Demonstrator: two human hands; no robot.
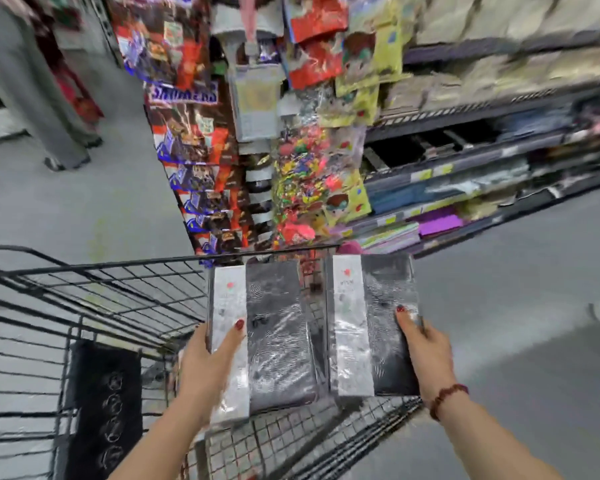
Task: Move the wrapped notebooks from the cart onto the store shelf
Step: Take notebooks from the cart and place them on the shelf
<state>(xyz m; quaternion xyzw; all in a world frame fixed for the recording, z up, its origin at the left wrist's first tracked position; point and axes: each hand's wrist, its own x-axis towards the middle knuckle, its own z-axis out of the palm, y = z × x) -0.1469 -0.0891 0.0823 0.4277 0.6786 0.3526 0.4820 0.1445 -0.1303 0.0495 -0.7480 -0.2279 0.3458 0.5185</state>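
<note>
Left hand (208,368) clasps one wrapped notebook (278,334), right hand (426,351) the other notebook (371,323), fingers probably curled underneath, hidden.

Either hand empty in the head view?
No, the left hand grips the left plastic-wrapped black-and-white notebook and the right hand grips the right plastic-wrapped black-and-white notebook.

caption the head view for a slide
Left hand grips left notebook, right hand grips right notebook, above the cart, near the shelf.
</note>
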